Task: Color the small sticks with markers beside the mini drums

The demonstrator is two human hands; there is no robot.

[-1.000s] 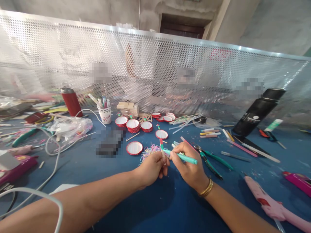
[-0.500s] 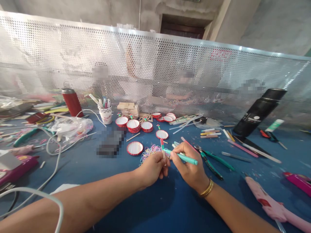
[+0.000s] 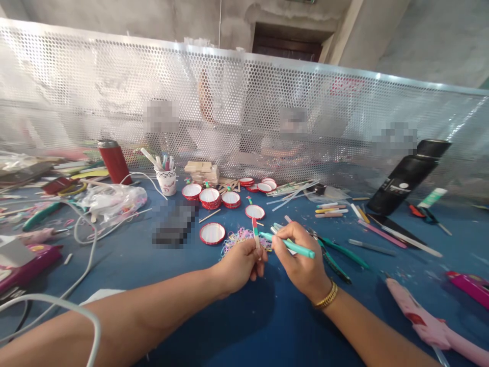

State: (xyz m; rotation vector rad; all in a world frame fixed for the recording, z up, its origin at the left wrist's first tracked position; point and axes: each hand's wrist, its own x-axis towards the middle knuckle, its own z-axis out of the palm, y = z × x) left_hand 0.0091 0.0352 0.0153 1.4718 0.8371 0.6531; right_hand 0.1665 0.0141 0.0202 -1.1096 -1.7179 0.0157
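Observation:
My left hand (image 3: 242,265) pinches a small flat stick (image 3: 255,227) upright, its top red with green below and a pale lower part. Closed round a teal marker (image 3: 298,248) is my right hand (image 3: 301,260), with a gold bracelet (image 3: 327,296) at the wrist. The marker's tip points left, close beside the stick; whether they touch is hard to tell. Behind my left hand lies a pile of colourful rubber bands (image 3: 239,238). Beyond it are red-rimmed white discs (image 3: 212,233), some stacked, several with small coloured sticks at their far edge.
Pliers (image 3: 334,255) and a pink glue gun (image 3: 420,313) lie to the right, a tilted black bottle (image 3: 405,178) behind them. At left are a phone (image 3: 175,224), a paper cup (image 3: 166,181), a red bottle (image 3: 113,162) and a white cable (image 3: 89,265). A perforated screen (image 3: 244,102) spans the back.
My right hand and the teal marker have shifted slightly right, drawing the tip back from the stick. My left hand and the stick have hardly moved.

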